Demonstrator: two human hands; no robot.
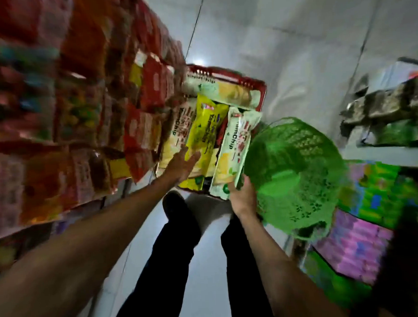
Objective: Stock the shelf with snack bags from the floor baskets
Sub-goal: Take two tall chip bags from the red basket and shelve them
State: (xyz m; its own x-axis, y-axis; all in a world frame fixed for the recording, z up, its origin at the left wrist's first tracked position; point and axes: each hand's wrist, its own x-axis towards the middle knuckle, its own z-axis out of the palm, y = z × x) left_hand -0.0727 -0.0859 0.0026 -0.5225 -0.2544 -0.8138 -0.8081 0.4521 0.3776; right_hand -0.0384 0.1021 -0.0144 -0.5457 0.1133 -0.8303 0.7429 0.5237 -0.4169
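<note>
Holding: right hand (pixel 242 196) grips the lower end of the white-green snack bag (pixel 232 154), fingers curled round its edge.
Touching: left hand (pixel 182 163), fingers straight and close together, lies flat on the yellow snack bag (pixel 205 134).
Bags: both lean in the red basket (pixel 257 83) on the floor; a cream bag (pixel 221 91) lies across its far end.
Green basket (pixel 296 178): just right of the red one — tipped, mouth toward the camera.
Shelf (pixel 79 104): left side — red and orange packs, blurred.
</note>
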